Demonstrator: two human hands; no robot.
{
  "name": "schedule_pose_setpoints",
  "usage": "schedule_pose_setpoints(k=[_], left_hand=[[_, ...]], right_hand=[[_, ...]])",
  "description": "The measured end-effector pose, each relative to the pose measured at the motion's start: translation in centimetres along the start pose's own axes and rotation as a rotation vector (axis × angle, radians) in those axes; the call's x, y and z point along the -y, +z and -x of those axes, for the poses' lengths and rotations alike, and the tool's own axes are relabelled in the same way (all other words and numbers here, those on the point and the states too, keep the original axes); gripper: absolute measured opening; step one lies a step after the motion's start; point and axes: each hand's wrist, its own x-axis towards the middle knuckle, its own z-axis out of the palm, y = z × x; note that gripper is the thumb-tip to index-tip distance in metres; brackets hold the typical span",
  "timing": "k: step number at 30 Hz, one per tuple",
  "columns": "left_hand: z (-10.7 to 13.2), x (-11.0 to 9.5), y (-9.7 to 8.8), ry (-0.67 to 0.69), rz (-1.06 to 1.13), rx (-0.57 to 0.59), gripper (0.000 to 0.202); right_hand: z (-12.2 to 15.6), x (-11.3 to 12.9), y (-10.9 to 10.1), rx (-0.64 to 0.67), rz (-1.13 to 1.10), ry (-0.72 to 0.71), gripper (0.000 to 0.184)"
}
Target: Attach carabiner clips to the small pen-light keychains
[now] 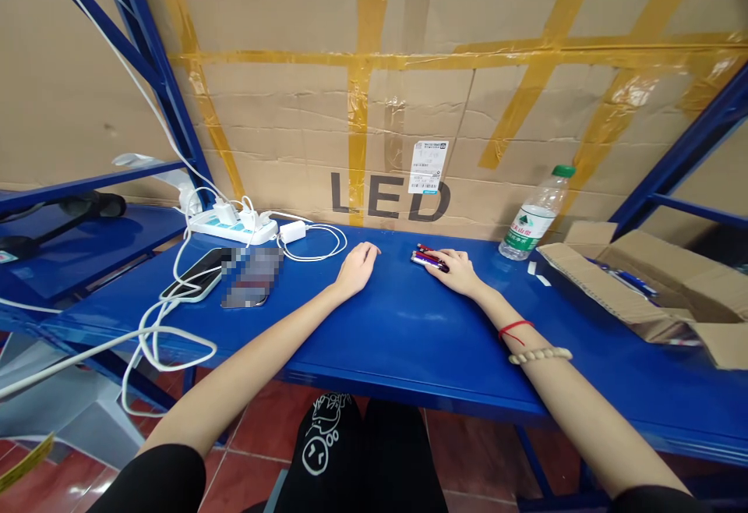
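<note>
My right hand (pixel 459 271) lies on the blue tabletop (pixel 403 341) with its fingers over a small bunch of pens (pixel 429 260). Their red, silver and dark purple barrels stick out to the left of the fingers. To the left, my left hand (pixel 356 270) rests on the same tabletop, fingers loosely bent, with no object visible in it. A gap of bare blue surface separates the two hands. At the right stands an open cardboard box (pixel 619 291) with several blue pens (pixel 634 283) inside.
A water bottle (pixel 534 217) with a green cap stands behind the box. On the left are a power strip (pixel 231 224), white cables (pixel 153 334), a phone (pixel 195 275) and a blurred flat device (pixel 252 279). A large cardboard carton (pixel 292 131) marked LED closes off the back.
</note>
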Motion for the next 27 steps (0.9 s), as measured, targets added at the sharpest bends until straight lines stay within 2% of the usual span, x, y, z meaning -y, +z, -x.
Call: schedule_pose_setpoints(k=[6,12,17,20,23,27], left_hand=[[0.1,-0.2,-0.1,0.047,-0.074,0.029,0.026],[0.2,-0.4,-0.4,0.180,-0.220,0.069,0.021],[0.5,-0.8,-0.5,0.330,-0.214,0.234,0.028],[0.5,-0.8,-0.3,0.352,-0.211,0.353,0.038],[0.4,-0.5,-0.1,0.332,-0.227,0.403,0.042],[0.1,0.1,0.2,0.306,-0.280,0.389,0.038]], right_hand=[[0.1,0.5,-0.6,0.030,-0.030,-0.044,0.039],[1.1,2.7,-1.4,0.093,-0.099,-0.217,0.036],[2.1,5.7,-1.3,0.134,-0.201,-0.415,0.039],[2.3,6.8,-1.0,0.121,-0.263,-0.495,0.037],[2.1,6.6,-0.9,0.067,-0.289,-0.500,0.037],[1.6,5.7,-1.1,-0.043,-0.240,-0.404,0.030]])
